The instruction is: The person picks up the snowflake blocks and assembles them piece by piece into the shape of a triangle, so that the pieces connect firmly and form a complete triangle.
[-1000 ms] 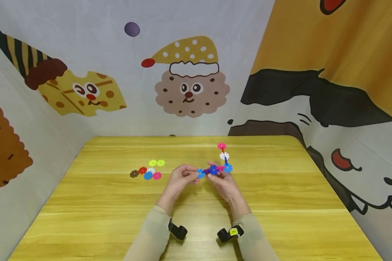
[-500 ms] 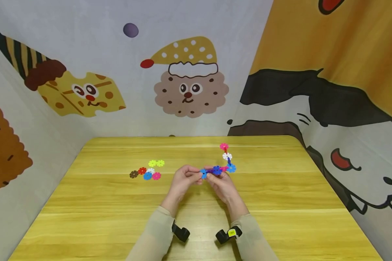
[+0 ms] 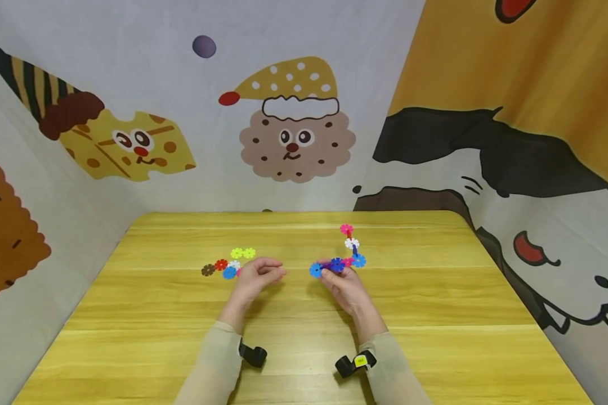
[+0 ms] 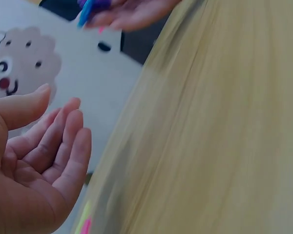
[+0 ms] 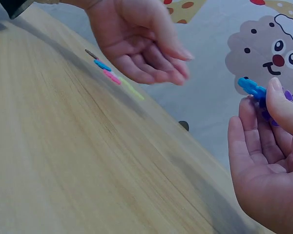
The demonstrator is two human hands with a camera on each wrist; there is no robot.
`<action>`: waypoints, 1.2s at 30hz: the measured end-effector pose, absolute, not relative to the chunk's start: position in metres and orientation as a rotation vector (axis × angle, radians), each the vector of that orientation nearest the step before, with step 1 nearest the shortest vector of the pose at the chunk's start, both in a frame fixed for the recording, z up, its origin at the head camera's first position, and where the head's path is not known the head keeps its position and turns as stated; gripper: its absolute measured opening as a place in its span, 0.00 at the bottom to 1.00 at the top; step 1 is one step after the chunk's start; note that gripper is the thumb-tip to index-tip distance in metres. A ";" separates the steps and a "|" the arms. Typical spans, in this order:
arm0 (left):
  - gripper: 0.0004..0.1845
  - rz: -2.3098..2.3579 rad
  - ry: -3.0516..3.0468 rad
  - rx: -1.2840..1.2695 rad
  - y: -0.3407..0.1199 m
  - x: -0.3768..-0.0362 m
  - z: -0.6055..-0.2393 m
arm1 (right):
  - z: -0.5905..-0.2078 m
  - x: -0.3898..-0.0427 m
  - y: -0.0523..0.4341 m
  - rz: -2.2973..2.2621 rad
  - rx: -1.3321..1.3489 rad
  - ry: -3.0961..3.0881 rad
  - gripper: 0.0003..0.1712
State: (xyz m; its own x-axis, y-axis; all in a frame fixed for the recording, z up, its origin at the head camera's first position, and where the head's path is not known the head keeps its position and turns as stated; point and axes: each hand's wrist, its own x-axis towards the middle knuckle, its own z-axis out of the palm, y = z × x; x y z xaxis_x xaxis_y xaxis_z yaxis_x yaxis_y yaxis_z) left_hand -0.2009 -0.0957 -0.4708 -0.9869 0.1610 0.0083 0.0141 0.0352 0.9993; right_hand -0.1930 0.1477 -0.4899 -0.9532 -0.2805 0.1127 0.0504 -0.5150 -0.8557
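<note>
Head view: the right hand [image 3: 345, 289] pinches a chain of flower discs [image 3: 337, 264] above the counter [image 3: 304, 337]; the left hand [image 3: 253, 281] is near more discs [image 3: 229, 273]. Left wrist: that hand's thumb and fingers are apart. Right wrist: the right thumb clamps the chain.

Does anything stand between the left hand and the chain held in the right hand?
Nothing visible does: both the head and right wrist views show an open gap between the left hand and the chain, which the right hand pinches.
</note>
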 end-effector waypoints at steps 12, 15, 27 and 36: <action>0.21 1.996 2.396 0.090 -0.170 -0.203 -0.466 | -0.488 -0.192 0.148 -2.547 -0.278 1.443 0.20; 0.22 1.967 2.449 0.071 -0.188 -0.203 -0.466 | -0.488 -0.192 0.148 -2.537 -0.263 1.461 0.21; 0.29 1.870 2.548 -0.122 -0.236 -0.203 -0.465 | -0.489 -0.192 0.148 -2.521 -0.227 1.488 0.21; 0.34 1.705 2.541 -0.108 -0.245 -0.207 -0.473 | -0.489 -0.192 0.148 -2.509 -0.246 1.482 0.21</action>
State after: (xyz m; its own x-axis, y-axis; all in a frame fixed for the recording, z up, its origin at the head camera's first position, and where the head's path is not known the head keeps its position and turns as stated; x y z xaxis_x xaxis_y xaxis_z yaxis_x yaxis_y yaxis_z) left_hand -0.2070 -0.2449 -0.4727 -0.9944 -0.0145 -0.1051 -0.1027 0.3783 0.9200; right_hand -0.1923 0.1478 -0.4892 -0.9625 -0.2691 0.0334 0.1007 -0.4690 -0.8775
